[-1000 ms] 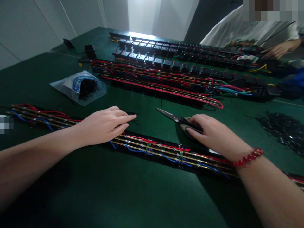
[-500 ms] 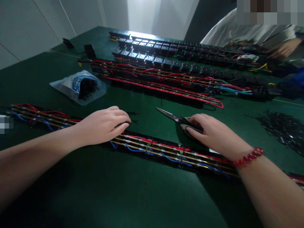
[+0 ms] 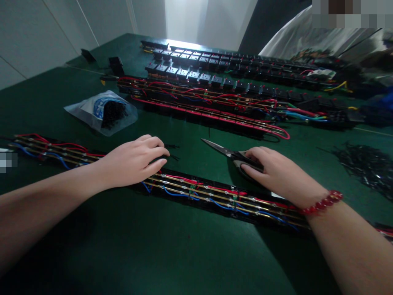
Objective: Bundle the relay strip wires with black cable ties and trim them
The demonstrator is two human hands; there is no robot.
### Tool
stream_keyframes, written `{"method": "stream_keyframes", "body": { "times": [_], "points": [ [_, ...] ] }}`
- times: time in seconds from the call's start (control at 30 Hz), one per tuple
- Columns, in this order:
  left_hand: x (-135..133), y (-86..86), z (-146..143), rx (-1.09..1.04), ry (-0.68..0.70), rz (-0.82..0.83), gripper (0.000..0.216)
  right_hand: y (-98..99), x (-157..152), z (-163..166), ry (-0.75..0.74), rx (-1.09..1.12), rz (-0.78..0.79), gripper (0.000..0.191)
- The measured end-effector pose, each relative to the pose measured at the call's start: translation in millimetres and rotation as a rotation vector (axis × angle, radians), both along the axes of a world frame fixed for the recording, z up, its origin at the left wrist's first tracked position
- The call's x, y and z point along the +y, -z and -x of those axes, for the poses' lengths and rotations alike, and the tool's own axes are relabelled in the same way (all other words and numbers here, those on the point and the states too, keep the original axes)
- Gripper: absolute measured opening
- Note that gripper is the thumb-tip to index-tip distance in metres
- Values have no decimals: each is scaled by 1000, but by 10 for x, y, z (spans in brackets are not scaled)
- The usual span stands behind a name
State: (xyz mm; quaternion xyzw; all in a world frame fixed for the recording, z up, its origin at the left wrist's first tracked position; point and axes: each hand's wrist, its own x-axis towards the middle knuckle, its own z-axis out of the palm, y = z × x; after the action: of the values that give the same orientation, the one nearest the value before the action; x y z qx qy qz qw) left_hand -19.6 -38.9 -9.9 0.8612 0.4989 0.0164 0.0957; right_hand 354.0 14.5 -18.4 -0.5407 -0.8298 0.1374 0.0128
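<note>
My right hand [image 3: 273,172] is closed around the handles of a pair of scissors [image 3: 219,148]. Their blades are together and point left across the green table. My left hand [image 3: 135,162] rests over the near power strip [image 3: 199,190], an open black channel with brass bars and red and blue wires. Its fingers are curled, and thin black cable ties [image 3: 173,146] stick out past the fingertips; how they sit inside the hand is hidden. The strip runs on beneath both arms.
A clear bag of black cable ties [image 3: 113,114] lies at the upper left. Cut black scraps [image 3: 365,168] are piled at the right. More power strips [image 3: 202,106] with sockets and wires cross the back. Another person in white clothing [image 3: 294,37] is at the far right.
My left fingers have shifted slightly, with thumb and index a little further apart. The scissors and my right hand stay almost still. The other person's hand at the far right is no longer clearly visible.
</note>
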Motion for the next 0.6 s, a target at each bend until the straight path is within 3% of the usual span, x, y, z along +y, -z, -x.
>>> {"method": "stream_keyframes", "body": {
  "times": [0.6],
  "points": [
    [1, -4, -6, 23, -21, 26, 59, 0, -3, 0, -10, 3, -9, 38]
  ]
}}
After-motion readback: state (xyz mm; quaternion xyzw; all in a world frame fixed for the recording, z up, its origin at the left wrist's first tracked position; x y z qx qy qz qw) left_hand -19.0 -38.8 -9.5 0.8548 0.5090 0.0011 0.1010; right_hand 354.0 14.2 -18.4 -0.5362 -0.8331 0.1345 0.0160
